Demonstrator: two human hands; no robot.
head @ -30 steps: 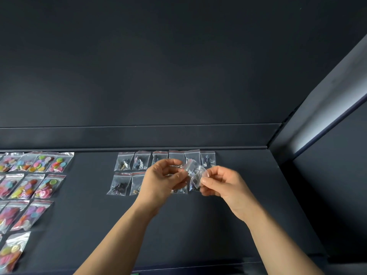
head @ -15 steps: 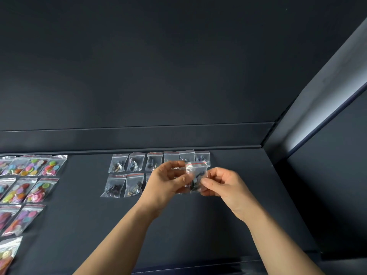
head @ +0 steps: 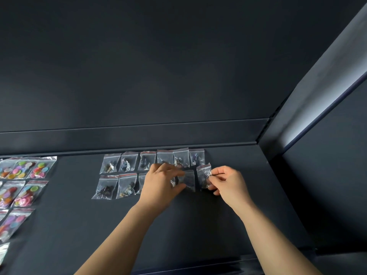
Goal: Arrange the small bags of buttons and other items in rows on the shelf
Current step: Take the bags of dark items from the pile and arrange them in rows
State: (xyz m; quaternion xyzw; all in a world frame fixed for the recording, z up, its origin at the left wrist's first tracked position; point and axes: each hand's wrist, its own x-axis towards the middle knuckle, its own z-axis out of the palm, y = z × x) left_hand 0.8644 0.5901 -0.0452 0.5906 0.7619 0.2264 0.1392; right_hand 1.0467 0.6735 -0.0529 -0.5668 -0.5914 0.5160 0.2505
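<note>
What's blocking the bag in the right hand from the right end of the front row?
Nothing visible. The right hand pinches the bag near that end; the shelf right of it is bare. The neighbouring bag, in the left hand, lies just left of it.

left grip (head: 161, 182) — pinching | right grip (head: 230, 183) — pinching | forearms extended forward

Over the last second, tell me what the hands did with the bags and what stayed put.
The hands, which held clear bags bunched together between them, have drawn apart and lowered towards the front row. The left hand now holds the left-hand bag; the right hand pinches the right-hand bag. The back row and the colourful button bags lie as before.
</note>
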